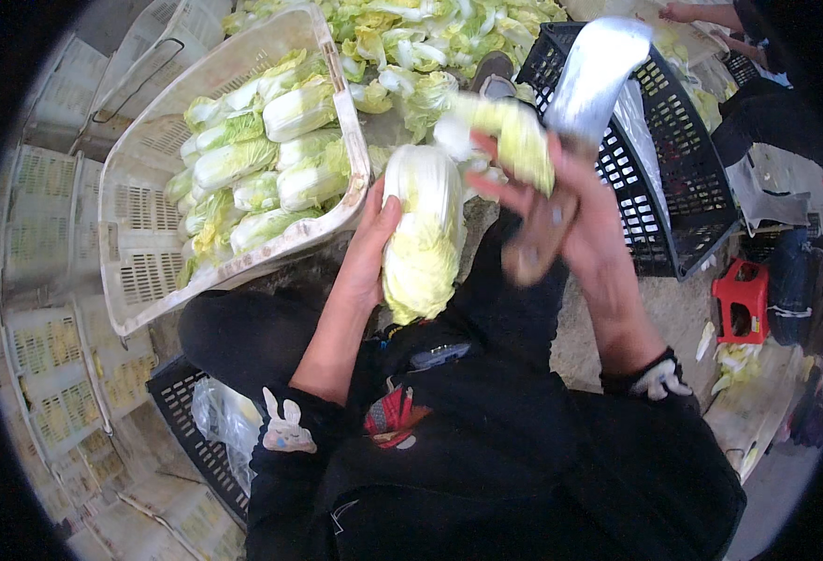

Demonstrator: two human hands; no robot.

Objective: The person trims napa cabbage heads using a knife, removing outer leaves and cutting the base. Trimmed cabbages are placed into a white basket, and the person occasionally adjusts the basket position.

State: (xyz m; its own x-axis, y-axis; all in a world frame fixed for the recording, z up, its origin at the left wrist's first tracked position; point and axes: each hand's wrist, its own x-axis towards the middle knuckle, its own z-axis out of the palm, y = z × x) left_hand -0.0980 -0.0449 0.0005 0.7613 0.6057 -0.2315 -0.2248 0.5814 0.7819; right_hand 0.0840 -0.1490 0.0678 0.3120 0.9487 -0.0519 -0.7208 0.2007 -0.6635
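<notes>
My left hand (368,252) grips a napa cabbage (424,231) from its left side. The cabbage stands above my lap with its white base away from me and its yellow-green leafy end towards me. Just to its right, my right hand (573,203) holds a cleaver by its wooden handle (541,235). The broad steel blade (597,77) points up and away from me. Blurred loose cabbage leaves (520,137) are at the fingers of that hand; whether they are gripped or falling I cannot tell.
At the left, a white plastic crate (352,133) holds stacked napa cabbages (236,165). Discarded leaves (425,38) cover the floor ahead. A black crate (695,154) lined with plastic stands right, near a red stool (741,301). Another black crate (187,414) is by my left side. Another person's hand (678,12) shows far right.
</notes>
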